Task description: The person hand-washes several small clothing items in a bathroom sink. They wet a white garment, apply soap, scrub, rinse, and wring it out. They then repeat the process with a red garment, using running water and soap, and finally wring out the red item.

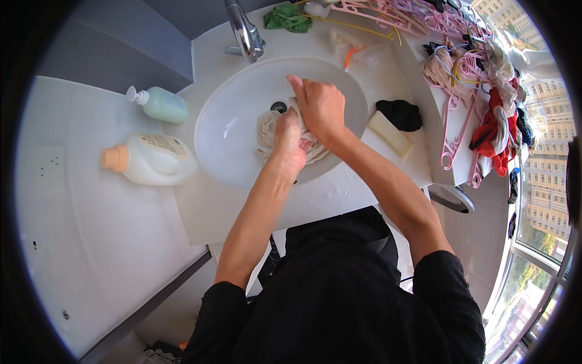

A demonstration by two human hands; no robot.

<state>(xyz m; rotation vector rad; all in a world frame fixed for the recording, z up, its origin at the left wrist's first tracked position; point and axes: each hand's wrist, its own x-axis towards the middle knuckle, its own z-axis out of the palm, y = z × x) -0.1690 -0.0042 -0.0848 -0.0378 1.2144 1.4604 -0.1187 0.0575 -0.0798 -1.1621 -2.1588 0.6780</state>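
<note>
Over the white oval sink (223, 109), both hands grip a cream-coloured cloth (268, 129) that looks wet and bunched. My left hand (288, 139) is curled around a fold of it, palm side up. Just above and to the right, my right hand (323, 107) closes on another part, its thumb pointing up and away. A strip of fabric stretches between the two hands. The rest of the cloth lies crumpled in the basin, beside the dark drain (278, 107) and partly hidden under my hands and wrists.
A chrome faucet (245, 36) rises behind the basin. Left stand a pump bottle (166, 105) and a jug-shaped detergent bottle (159, 159). A pale soap bar (390, 133) and black cloth (400, 114) lie right. Beyond are a green cloth (288, 18), pink hangers (452, 132) and piled clothes.
</note>
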